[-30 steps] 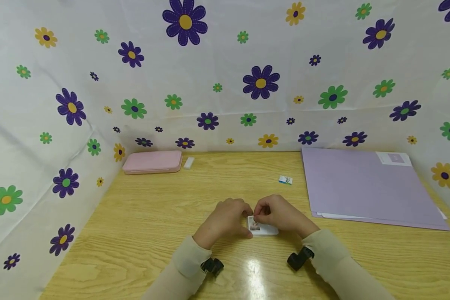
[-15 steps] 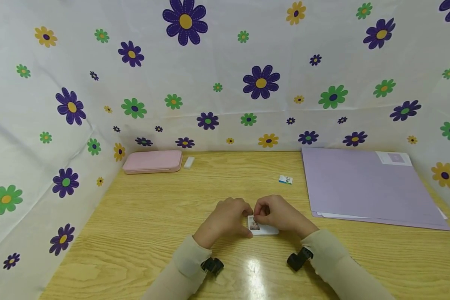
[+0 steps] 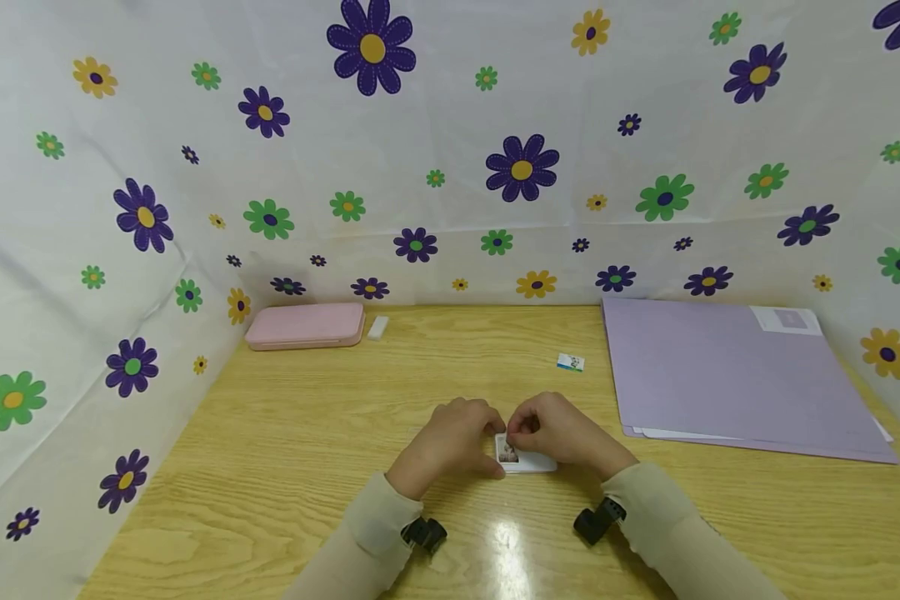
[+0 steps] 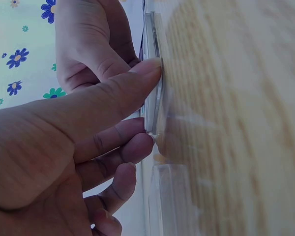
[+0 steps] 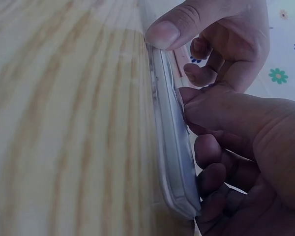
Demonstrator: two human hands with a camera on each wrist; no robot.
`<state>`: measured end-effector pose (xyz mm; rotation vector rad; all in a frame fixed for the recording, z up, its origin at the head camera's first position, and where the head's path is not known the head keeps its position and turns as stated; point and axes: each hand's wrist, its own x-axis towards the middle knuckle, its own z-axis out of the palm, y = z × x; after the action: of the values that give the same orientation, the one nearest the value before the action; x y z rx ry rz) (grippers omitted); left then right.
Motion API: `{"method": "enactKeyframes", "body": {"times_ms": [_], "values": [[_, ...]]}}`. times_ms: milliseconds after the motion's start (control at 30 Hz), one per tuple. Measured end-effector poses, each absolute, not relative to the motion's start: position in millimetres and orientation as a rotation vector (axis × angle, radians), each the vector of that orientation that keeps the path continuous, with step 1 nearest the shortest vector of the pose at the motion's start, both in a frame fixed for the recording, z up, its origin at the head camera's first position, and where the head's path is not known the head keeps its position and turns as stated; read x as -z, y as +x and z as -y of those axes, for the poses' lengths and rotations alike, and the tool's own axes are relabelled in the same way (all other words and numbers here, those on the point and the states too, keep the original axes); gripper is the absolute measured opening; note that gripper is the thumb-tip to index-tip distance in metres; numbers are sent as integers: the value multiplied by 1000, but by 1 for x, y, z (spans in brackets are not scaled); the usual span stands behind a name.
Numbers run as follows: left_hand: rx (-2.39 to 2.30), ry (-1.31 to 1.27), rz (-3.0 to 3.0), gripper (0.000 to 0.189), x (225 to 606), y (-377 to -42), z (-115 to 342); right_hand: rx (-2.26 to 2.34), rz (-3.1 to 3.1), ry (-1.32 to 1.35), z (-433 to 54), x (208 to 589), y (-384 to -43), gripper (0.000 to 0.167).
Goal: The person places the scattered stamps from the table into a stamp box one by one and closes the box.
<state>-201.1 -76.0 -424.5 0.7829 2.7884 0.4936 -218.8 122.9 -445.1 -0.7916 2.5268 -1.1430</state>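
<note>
On the table lies a flat white slab (image 3: 534, 462) with clear, rounded edges, which show from the side in the right wrist view. A small dark-toned picture (image 3: 507, 452) is on its left end. My left hand (image 3: 452, 433) holds this end, thumb at the near edge and fingers at the far edge. Thumb and index finger of my right hand (image 3: 562, 429) pinch at the picture's upper edge, where a thin raised edge shows in the right wrist view. The right hand's other fingers are beside the slab and hide part of it.
At the back left are a pink case (image 3: 305, 325) and a white eraser-like block (image 3: 378, 327). A small white, blue and green piece (image 3: 571, 362) lies beyond my right hand. Large purple folders (image 3: 727, 375) cover the right side. A flowered cloth (image 3: 450, 150) hangs behind.
Both hands and the slab stay nearly in place. The whole head view has shifted down slightly.
</note>
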Motion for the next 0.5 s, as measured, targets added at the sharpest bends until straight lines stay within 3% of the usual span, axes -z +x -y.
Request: {"method": "enactKeyframes", "body": {"times_ms": [500], "values": [[-457, 797, -2797, 52, 426, -202, 74, 1245, -2437, -844, -133, 442, -224, 5]]}}
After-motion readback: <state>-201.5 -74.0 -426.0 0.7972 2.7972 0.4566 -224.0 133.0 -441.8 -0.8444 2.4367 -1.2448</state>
